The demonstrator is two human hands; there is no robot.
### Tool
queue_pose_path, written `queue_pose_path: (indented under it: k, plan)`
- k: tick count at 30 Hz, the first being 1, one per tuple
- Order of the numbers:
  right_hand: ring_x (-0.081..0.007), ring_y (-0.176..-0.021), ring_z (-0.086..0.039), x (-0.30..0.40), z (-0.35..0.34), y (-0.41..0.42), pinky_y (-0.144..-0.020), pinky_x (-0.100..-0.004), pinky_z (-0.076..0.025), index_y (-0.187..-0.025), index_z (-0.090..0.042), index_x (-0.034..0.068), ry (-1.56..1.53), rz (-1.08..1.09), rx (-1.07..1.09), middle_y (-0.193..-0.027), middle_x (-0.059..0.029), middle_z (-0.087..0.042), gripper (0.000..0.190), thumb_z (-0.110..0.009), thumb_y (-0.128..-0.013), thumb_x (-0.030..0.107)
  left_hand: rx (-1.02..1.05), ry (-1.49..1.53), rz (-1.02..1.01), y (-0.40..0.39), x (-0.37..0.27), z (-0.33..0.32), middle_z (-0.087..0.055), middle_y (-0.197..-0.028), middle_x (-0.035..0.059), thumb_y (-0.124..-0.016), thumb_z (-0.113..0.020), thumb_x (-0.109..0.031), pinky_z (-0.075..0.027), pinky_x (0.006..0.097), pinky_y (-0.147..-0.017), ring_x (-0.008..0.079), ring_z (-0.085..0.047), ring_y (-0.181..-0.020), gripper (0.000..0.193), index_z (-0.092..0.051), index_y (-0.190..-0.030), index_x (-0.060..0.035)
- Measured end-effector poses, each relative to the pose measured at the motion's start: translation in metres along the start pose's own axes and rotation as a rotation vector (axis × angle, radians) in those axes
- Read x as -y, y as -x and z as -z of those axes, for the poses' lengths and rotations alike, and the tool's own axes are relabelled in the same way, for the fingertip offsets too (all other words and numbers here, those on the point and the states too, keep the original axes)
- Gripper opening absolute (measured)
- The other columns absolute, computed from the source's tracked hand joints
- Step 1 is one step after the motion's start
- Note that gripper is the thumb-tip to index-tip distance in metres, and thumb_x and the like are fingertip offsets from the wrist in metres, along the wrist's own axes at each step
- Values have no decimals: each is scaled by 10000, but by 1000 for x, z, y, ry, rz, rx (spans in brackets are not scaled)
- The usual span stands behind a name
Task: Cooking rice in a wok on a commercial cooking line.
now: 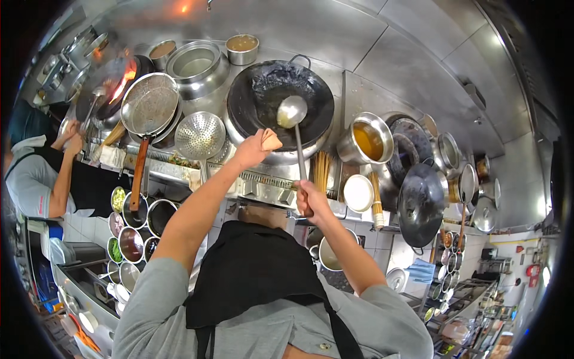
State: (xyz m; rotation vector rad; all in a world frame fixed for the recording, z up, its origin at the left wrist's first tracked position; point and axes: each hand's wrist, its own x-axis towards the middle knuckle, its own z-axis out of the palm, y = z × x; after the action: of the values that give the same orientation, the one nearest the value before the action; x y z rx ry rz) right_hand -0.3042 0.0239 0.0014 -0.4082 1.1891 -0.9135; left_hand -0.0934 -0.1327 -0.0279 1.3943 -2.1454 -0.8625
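A black wok sits on the stove in front of me, with dark residue on its inner wall. My left hand pinches a folded tan cloth at the wok's near rim. Whether the cloth grips a wok handle is hidden. In my right hand is the handle of a steel ladle. Its bowl hangs over the inside of the wok, and a little yellowish liquid shows at the bowl's edge. A bamboo brush stands just right of the ladle handle.
Right of the wok stand a pot of amber liquid, a white bowl and a tilted second wok. Leftward are a perforated skimmer and a wood-handled strainer. A co-worker works beside a flaming wok.
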Motion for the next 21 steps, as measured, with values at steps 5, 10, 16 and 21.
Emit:
queue_pose_path:
  k: [5,10,16,21]
  plan:
    - [-68,-394,-344,31,-9,-36,-321,-250,-277,-1069,-509,72,-84,-145,164,-579,32,-402,242,-417,-1012,289,-54,-3,41,4,-3,-3,-645,-937,211,-753,-703,-241,-478,506,-768,422,-604,-915,454,-449,-1086,-66]
    - [-113,-389,-429,28,-13,-125,-336,-267,-338,-958,-508,58,400,241,-122,-576,-4,-467,231,-458,-987,282,-58,5,0,10,-2,-15,-598,-1073,211,-767,-686,-198,-465,479,-827,402,-567,-1021,432,-464,-1109,-58]
    - [-141,-371,-435,-4,9,-74,-335,-302,-355,-1032,-482,14,535,297,-201,-563,-37,-481,279,-457,-990,289,-124,198,98,121,8,-3,-564,-1214,224,-784,-698,-179,-454,410,-917,395,-546,-1120,577,-439,-1277,-28]
    - [-98,-362,-389,16,12,26,-301,-268,-308,-1005,-516,37,228,-35,-20,-544,-3,-441,268,-456,-990,298,73,124,436,228,64,-23,-618,-1085,258,-769,-710,-326,-480,473,-839,434,-581,-1032,581,-477,-1206,-22]
